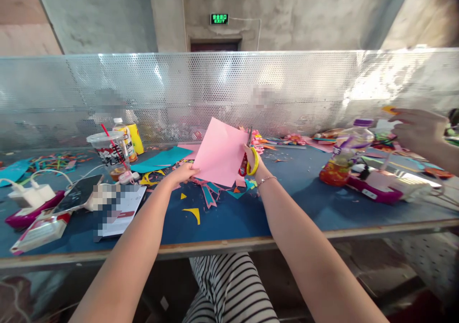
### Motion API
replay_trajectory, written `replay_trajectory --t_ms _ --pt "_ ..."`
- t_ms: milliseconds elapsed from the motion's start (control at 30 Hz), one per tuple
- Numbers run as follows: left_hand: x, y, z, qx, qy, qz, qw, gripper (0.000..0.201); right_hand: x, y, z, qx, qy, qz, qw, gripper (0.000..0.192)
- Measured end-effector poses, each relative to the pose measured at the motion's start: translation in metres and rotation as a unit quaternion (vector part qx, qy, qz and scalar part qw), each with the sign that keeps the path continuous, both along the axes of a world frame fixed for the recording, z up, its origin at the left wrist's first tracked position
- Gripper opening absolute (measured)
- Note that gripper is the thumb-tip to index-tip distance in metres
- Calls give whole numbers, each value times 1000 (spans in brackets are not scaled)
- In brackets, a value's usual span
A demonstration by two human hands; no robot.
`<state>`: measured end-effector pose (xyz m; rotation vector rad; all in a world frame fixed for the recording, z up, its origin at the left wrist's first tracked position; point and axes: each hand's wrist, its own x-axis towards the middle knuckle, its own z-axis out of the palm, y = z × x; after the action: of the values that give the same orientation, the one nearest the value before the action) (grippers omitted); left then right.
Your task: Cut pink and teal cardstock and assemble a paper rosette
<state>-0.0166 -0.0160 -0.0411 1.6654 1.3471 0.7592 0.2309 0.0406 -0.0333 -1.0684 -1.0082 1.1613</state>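
Both arms reach forward: left hand [182, 172] pinches pink paper [220, 151], right hand [255, 162] grips scissors [248, 158] at its edge.

Bright daylight glares off the perforated metal screen [322, 88]; edges bow with wide-angle distortion, some patches pixelated.

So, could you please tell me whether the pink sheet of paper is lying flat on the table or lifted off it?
Lifted: the pink paper stands tilted above the table, left hand pinching its lower corner.
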Motion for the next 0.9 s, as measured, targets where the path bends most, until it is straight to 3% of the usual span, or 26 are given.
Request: replay_trajectory --t_ms 133,433,633,767,900 --pt "0 -2 3 -18 -25 5 1000 21 1 -2 2 -36 14 -19 999 39" --pt "0 -6 6 9 -5 40 999 20 3 4 -3 -6 -9 -3 1000 38" --pt "-5 2 2 10 -109 41 993 23 3 -1 3 -19 21 18 999 35" --pt "-12 10 0 44 -205 99 973 24 4 -2 4 -7 15 24 1000 35" --pt "-19 19 -7 50 -231 183 954 19 0 -6 4 12 -12 52 998 34"
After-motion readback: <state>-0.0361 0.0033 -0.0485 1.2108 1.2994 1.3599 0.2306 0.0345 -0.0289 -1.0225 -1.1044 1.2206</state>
